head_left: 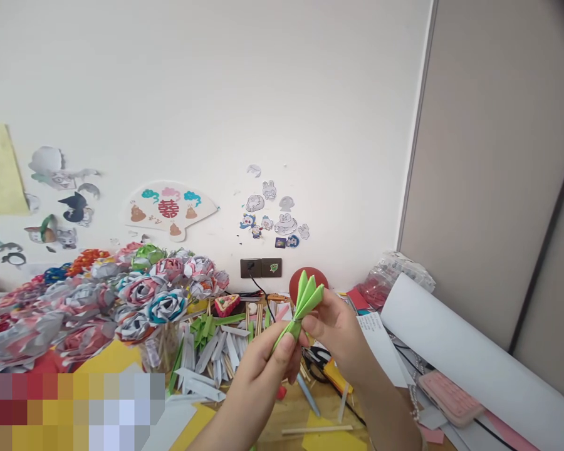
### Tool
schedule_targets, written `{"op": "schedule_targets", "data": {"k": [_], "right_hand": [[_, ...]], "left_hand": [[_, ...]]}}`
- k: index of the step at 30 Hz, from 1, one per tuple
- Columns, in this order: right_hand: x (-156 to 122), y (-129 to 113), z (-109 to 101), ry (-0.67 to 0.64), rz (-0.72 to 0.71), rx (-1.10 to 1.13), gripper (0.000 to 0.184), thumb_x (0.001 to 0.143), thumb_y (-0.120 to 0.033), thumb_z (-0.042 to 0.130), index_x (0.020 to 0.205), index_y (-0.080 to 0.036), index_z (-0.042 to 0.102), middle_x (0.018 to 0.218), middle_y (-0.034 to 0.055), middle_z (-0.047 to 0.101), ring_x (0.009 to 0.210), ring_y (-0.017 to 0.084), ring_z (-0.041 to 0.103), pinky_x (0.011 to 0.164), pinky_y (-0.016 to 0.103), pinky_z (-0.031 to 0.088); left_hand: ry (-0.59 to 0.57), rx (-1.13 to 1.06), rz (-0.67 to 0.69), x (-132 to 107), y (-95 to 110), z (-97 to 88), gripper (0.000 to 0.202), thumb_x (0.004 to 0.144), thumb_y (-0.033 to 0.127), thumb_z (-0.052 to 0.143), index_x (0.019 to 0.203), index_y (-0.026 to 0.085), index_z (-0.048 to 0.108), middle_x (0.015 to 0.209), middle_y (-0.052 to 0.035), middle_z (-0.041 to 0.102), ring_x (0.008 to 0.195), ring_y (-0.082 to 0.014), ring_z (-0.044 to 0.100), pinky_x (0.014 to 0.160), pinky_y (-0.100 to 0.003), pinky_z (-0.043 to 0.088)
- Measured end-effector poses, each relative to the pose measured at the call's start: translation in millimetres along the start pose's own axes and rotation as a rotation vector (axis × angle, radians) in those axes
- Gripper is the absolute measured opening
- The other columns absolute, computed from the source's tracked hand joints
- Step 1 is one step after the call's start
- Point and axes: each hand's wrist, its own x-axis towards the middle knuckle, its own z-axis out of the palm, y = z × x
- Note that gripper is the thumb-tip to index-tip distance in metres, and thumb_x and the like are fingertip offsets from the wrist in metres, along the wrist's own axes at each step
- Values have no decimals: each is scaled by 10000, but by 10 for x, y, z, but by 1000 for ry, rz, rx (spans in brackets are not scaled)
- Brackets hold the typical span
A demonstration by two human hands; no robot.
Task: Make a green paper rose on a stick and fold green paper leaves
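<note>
A green folded-paper piece (305, 297), pleated and fanned out at its top, is held up in front of me over the table. My left hand (267, 360) pinches its narrow lower part between thumb and fingers. At the gathered middle, my right hand (333, 329) grips it from the right side, its fingers partly hidden behind the paper. Below and left of the hands lie many folded white paper strips (225, 344) and a bunch of green folded paper (202, 332).
Paper flowers (164, 307) crowd the left side. Behind my hands are scissors (317, 363) and a yellow item (338, 374). A pink keyboard-like device (451, 398) and a white paper roll (474, 357) lie at right. A cable (263, 291) runs from the wall socket (251, 268).
</note>
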Motion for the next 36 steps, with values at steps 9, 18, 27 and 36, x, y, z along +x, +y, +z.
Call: {"op": "schedule_targets", "data": {"k": [9,18,27,36], "right_hand": [[-25,-176,86,10,-80,-218,198,825,-372,578,768,-196,649,829,41,627,788,172,599,712,285,499],[-73,-220,146,215,-350,-641,121,857,-201,502,813,-206,615,802,32,635,776,170,575,690,277,447],[-36,-97,71,63,-221,-366,252,938,-377,413,845,-210,577,844,33,585,813,162,567,743,273,451],[-46,-59,45,33,-132,-413,583,772,-645,519,1224,-279,493,1199,73,517,1074,235,515,945,371,416]], "left_hand": [[-74,-456,-63,34,-7,-15,303,838,448,578,744,161,567,534,76,325,463,-68,275,456,-200,275],[39,-360,-36,47,26,-84,330,823,466,587,758,143,605,525,53,389,493,-83,335,490,-213,283],[-74,-561,-114,38,-19,-57,328,855,477,512,763,170,582,563,41,428,477,-86,344,487,-218,315],[91,-371,-23,67,-77,-52,392,861,556,461,755,191,558,597,41,429,536,-110,370,542,-235,356]]}}
